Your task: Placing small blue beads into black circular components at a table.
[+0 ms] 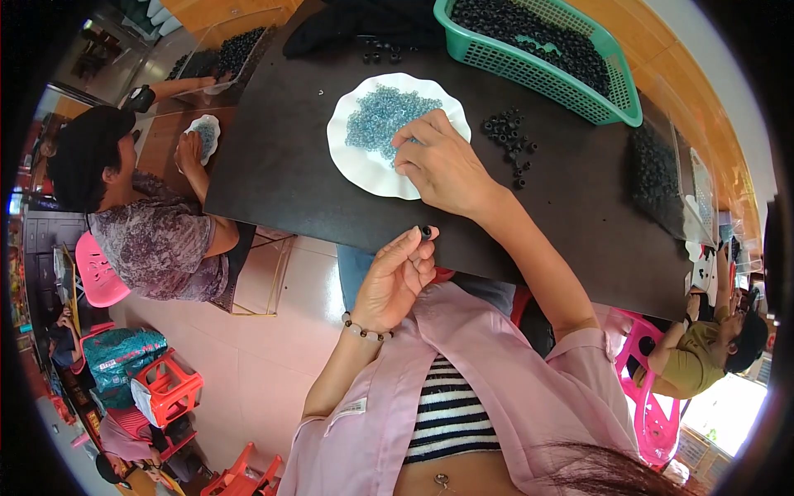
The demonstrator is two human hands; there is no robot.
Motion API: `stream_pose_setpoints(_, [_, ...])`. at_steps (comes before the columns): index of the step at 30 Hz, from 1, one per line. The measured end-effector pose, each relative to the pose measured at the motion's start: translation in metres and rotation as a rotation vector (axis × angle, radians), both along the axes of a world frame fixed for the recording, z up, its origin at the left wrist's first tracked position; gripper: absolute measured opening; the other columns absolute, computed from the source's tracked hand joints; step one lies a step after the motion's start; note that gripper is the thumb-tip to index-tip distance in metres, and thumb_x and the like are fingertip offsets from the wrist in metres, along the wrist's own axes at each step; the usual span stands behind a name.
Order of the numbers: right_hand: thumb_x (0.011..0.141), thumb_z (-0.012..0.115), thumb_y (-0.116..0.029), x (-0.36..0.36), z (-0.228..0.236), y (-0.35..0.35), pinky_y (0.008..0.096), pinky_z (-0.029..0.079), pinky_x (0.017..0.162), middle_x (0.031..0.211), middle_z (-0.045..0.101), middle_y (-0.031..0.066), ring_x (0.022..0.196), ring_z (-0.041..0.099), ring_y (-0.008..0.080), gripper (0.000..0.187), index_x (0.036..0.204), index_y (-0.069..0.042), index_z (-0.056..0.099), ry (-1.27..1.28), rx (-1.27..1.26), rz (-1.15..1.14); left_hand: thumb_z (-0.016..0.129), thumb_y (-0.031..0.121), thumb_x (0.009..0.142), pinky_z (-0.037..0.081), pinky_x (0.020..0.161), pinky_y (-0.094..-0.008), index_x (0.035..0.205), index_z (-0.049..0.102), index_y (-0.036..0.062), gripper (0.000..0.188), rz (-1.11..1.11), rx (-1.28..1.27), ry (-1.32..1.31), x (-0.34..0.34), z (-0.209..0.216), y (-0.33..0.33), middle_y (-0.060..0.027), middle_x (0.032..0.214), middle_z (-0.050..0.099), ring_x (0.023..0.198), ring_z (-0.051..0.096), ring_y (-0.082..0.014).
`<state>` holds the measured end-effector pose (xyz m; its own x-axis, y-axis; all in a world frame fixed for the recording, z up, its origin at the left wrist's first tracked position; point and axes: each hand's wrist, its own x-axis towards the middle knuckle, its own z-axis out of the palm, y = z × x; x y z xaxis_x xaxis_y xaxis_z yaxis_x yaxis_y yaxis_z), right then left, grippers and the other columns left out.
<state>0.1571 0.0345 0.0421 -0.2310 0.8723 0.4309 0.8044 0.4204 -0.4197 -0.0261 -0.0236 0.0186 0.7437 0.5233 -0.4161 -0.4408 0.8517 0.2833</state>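
Note:
Between the thumb and fingertips of my left hand [392, 277] is a small black ring-like piece [427, 233], held upright at the table's near edge. My right hand [442, 165] reaches over the right side of a white scalloped plate [347, 169]. Its fingers are pinched together down at a heap of small clear-blue bead-like pieces [376, 120]; whatever is between the fingertips is hidden. Several loose black pieces [506, 132] lie to the right of the plate, beyond my right wrist.
A green basket [529, 78] full of black pieces stands at the far right of the dark table [273, 157]. Right of it is a clear bin [657, 178] with more. Black cloth [356, 33] lies at the back. Co-workers sit left [165, 240] and right [695, 360].

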Motion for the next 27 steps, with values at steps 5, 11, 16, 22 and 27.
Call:
stream_pose_setpoints(5, [0.076, 0.068, -0.006, 0.010, 0.008, -0.005, 0.0362, 0.043, 0.088, 0.106, 0.063, 0.0057, 0.102, 0.051, 0.0264, 0.005, 0.081, -0.005, 0.067, 0.213, -0.009, -0.039, 0.057, 0.025, 0.095, 0.040, 0.064, -0.0239, 0.109, 0.061, 0.0028, 0.026, 0.007, 0.009, -0.001, 0.002, 0.000, 0.000, 0.0015, 0.079, 0.053, 0.070, 0.047, -0.0095])
stream_pose_setpoints(11, [0.081, 0.067, -0.007, 0.033, 0.038, -0.047, 0.0327, 0.041, 0.090, 0.111, 0.062, 0.0087, 0.102, 0.054, 0.0200, 0.006, 0.086, -0.003, 0.068, 0.602, -0.264, -0.013, 0.059, 0.022, 0.095, 0.046, 0.067, -0.0186, 0.111, 0.062, 0.0019, 0.025, 0.016, 0.070, -0.003, 0.009, 0.010, 0.002, 0.0023, 0.083, 0.060, 0.069, 0.053, -0.0052])
stream_pose_setpoints(16, [0.082, 0.068, -0.006, 0.043, 0.043, -0.081, 0.0320, 0.041, 0.091, 0.110, 0.059, 0.0110, 0.103, 0.053, 0.0162, 0.006, 0.085, -0.001, 0.069, 0.934, -0.542, 0.094, 0.059, 0.022, 0.095, 0.049, 0.070, -0.0191, 0.110, 0.063, 0.0043, 0.024, -0.070, 0.150, 0.004, 0.024, 0.018, 0.003, 0.0013, 0.086, 0.063, 0.072, 0.057, -0.0053])
stream_pose_setpoints(22, [0.080, 0.070, -0.007, 0.054, 0.034, -0.095, 0.0316, 0.040, 0.091, 0.106, 0.062, 0.0100, 0.102, 0.054, 0.0175, 0.006, 0.085, -0.003, 0.071, 0.823, -0.513, 0.051, 0.062, 0.023, 0.093, 0.051, 0.070, -0.0208, 0.107, 0.064, 0.0050, 0.023, -0.130, 0.212, 0.075, 0.035, 0.015, 0.001, -0.0015, 0.090, 0.066, 0.074, 0.059, -0.0063])
stream_pose_setpoints(27, [0.077, 0.072, -0.008, 0.058, 0.033, -0.096, 0.0319, 0.040, 0.090, 0.099, 0.065, 0.0071, 0.098, 0.056, 0.0179, 0.006, 0.081, -0.004, 0.070, 0.640, -0.439, 0.020, 0.063, 0.023, 0.093, 0.052, 0.070, -0.0213, 0.107, 0.064, 0.0041, 0.023, -0.154, 0.239, 0.134, 0.040, 0.009, 0.001, -0.0031, 0.090, 0.067, 0.074, 0.060, -0.0075])
